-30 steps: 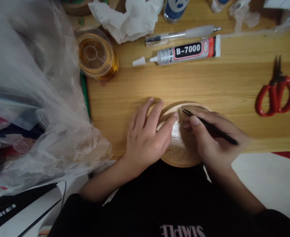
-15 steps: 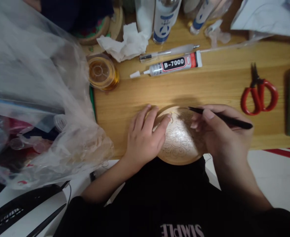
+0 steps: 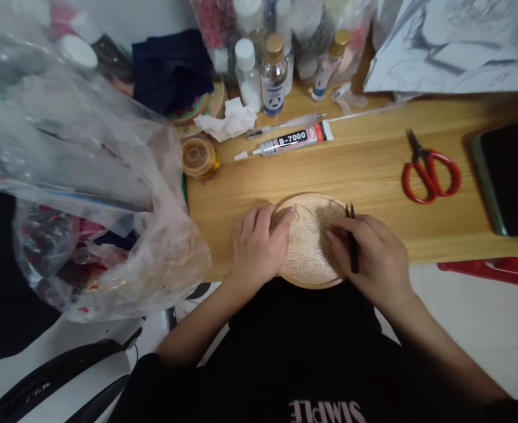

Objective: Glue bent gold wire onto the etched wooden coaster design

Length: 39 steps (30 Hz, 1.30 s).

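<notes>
Round wooden board [image 3: 307,258] with a line pattern sits at the near table [image 3: 241,187] edge, front rim jutting past it; the right hand [image 3: 371,255] and its shadow hide part of the right side. That hand has black tweezers [image 3: 353,249] tucked between its fingers, tips pointing away from the body; thumb and forefinger bunch over the board, but I can't tell if they pinch anything. Left hand [image 3: 261,247]: thumb spread onto the board, fingers bent outside the rim; whether it grips the edge, I can't tell. Thin curved strand [image 3: 296,216] by that thumb, too fine to read. Contents of the cloudy plastic bag [image 3: 170,235] mostly blurred. Phone [image 3: 508,182] cut off at right, drawing sheets [image 3: 453,47] cut off at top. Bottles [image 3: 273,79] partly hide the bags behind. Glue tube [image 3: 294,140] and red-handled snips [image 3: 430,176] lie clear. Shirt [image 3: 303,352] lettering clipped at the bottom.
</notes>
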{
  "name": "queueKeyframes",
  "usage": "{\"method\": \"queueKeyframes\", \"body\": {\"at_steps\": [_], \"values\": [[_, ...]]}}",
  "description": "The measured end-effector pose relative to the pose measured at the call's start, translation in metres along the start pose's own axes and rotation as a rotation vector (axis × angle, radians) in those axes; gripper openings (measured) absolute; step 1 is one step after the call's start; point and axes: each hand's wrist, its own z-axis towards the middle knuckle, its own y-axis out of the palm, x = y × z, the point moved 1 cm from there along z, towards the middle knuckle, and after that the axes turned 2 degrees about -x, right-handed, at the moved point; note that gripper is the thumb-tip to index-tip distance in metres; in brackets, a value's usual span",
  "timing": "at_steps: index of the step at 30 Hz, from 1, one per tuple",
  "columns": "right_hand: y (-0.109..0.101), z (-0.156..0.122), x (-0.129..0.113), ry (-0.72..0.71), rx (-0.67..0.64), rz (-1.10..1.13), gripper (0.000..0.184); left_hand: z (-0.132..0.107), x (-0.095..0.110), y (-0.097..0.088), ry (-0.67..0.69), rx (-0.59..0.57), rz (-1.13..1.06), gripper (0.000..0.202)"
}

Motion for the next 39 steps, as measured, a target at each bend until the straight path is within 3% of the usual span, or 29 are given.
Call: {"method": "queueKeyframes", "body": {"at_steps": [8,11,15,19,24,31,39], "values": [[0.008,0.003,0.007,-0.043,0.068,0.133,0.012,-0.003,0.008,0.001,-0.075,-0.033,0.044,0.034],[0.007,0.01,0.016,-0.082,0.078,0.214,0.01,-0.004,0.019,0.004,-0.124,0.012,0.089,0.034],[0.004,0.026,0.028,-0.172,0.025,0.276,0.009,-0.003,0.04,0.007,-0.225,0.07,0.168,0.028],[0.002,0.039,0.036,-0.258,-0.055,0.323,0.007,-0.002,0.053,0.006,-0.322,0.021,0.16,0.028],[0.0,0.042,0.038,-0.284,-0.103,0.36,0.007,-0.005,0.047,0.001,-0.303,-0.01,0.099,0.029],[-0.003,0.042,0.034,-0.223,-0.129,0.378,0.008,-0.007,0.039,-0.001,-0.224,0.028,0.057,0.031],[-0.006,0.048,0.032,-0.214,-0.181,0.353,0.013,-0.009,0.036,0.003,-0.256,0.103,0.028,0.026]]}}
